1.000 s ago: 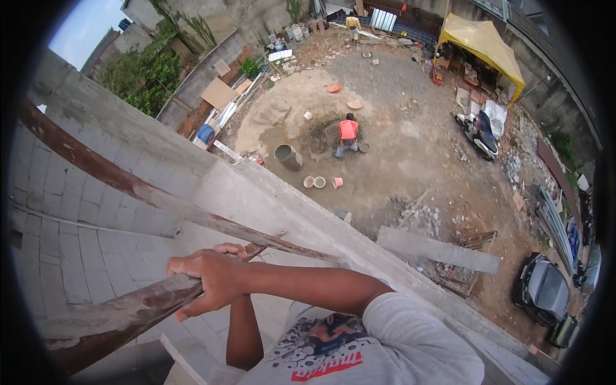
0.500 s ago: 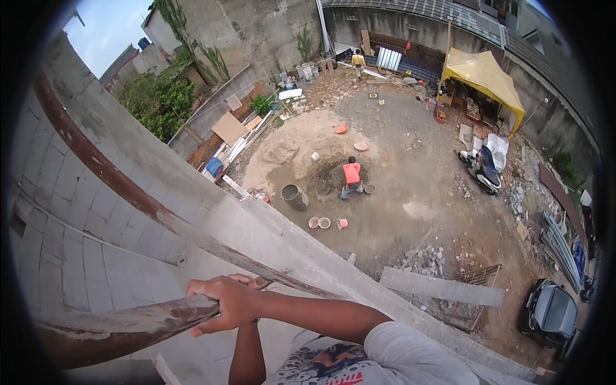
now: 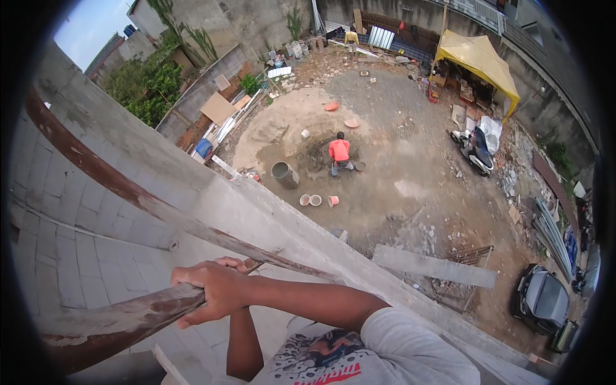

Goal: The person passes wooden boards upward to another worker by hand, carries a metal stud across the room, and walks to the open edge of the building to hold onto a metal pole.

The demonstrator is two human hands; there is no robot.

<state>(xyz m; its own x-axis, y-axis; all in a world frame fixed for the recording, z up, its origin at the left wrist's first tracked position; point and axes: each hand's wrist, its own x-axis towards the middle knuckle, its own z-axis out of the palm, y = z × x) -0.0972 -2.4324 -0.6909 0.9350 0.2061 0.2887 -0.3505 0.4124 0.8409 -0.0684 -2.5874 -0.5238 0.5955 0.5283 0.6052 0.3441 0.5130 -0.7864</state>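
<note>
My right hand [image 3: 208, 290] is wrapped round a brown, cement-smeared pole [image 3: 128, 319] that slants up from the lower left. The short end of this pole shows just beyond the fingers. My left forearm [image 3: 244, 346] rises from below and passes behind my right wrist. Its hand is hidden there, so what its fingers do cannot be made out. A second brown rail [image 3: 135, 192] runs from the upper left past the far side of my hands, over a concrete ledge [image 3: 269, 221].
Far below lies a yard. A person in a red shirt [image 3: 339, 151] bends by wet mortar [image 3: 311, 155], near a drum [image 3: 284, 174] and several buckets. Another person [image 3: 351, 38] stands at the back. A yellow canopy [image 3: 478, 58], a motorbike [image 3: 476, 151] and a car [image 3: 542, 298] are at right.
The view has tilted slightly, so the yard sits higher and further left. My right hand keeps its grip on the pole and appears a little up and left.
</note>
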